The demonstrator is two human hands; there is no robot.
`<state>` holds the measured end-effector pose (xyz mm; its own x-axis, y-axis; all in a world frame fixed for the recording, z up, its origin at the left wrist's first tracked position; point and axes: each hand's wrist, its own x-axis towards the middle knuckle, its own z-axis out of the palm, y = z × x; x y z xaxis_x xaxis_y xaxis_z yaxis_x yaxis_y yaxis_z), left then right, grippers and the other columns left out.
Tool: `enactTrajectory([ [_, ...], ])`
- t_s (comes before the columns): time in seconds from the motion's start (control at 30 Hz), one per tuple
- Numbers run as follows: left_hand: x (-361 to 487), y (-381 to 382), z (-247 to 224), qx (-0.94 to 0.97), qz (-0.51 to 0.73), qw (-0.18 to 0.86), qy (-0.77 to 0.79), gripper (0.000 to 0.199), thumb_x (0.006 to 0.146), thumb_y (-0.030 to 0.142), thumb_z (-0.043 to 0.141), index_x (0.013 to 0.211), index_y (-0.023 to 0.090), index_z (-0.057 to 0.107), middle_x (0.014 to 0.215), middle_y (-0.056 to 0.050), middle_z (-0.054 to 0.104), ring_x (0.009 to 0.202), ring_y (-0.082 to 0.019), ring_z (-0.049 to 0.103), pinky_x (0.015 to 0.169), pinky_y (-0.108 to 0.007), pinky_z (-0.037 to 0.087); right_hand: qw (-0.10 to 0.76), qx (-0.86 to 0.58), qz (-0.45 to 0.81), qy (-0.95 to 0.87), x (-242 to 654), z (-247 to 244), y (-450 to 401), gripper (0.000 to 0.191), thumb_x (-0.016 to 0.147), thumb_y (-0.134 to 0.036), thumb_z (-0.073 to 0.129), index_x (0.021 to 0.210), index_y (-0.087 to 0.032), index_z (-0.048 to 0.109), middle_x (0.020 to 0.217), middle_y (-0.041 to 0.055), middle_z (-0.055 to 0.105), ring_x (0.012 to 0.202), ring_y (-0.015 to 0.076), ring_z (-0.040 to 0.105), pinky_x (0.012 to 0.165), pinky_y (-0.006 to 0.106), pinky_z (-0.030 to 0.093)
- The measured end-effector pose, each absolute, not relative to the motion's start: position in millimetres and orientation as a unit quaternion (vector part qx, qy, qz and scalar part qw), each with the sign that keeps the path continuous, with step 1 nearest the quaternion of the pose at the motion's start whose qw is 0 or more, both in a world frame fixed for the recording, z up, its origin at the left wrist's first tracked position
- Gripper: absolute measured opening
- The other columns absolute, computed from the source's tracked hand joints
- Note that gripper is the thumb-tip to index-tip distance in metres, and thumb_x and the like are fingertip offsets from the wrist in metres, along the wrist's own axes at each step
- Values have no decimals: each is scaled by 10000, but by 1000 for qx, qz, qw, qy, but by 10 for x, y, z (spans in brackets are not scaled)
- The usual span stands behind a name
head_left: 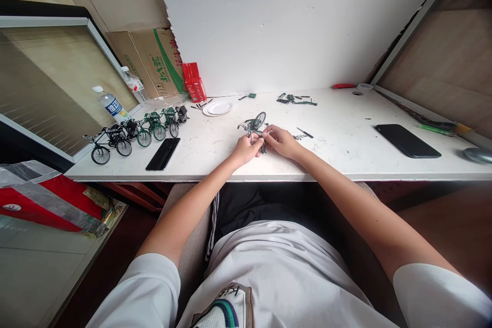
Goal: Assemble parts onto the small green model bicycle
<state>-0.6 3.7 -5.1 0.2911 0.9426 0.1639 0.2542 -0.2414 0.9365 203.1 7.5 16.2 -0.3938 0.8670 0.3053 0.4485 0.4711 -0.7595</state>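
Near the front of the white table (338, 159), a small model bicycle (258, 122) is held between both hands, one spoked wheel pointing up and away from me. My left hand (247, 148) pinches it from the left, fingers closed. From the right, my right hand (280, 140) has its thumb and fingertips closed on the same model. The fingers hide much of its frame and lower wheel. Beside my right hand lie a thin dark stick (305, 132) and some small silvery parts (298, 138).
Several finished-looking model bicycles (100, 155) stand at the left, by a phone (163, 154) and bottles (111, 105). Toward the back are paper plates (218, 107), a red box (195, 82) and loose green and black parts (294, 99). A black phone (407, 141) lies right.
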Motion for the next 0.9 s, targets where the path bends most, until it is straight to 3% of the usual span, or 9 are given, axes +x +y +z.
enactTrajectory([
  [0.9,0,22,-33,684,400,418,444,196,1007,362,664,952,175,682,634,17,670,575,-132,684,643,-245,513,354,-418,282,-788,2039,155,83,433,1068,-676,526,1090,-251,606,780,39,757,748,255,735,751,376,540],
])
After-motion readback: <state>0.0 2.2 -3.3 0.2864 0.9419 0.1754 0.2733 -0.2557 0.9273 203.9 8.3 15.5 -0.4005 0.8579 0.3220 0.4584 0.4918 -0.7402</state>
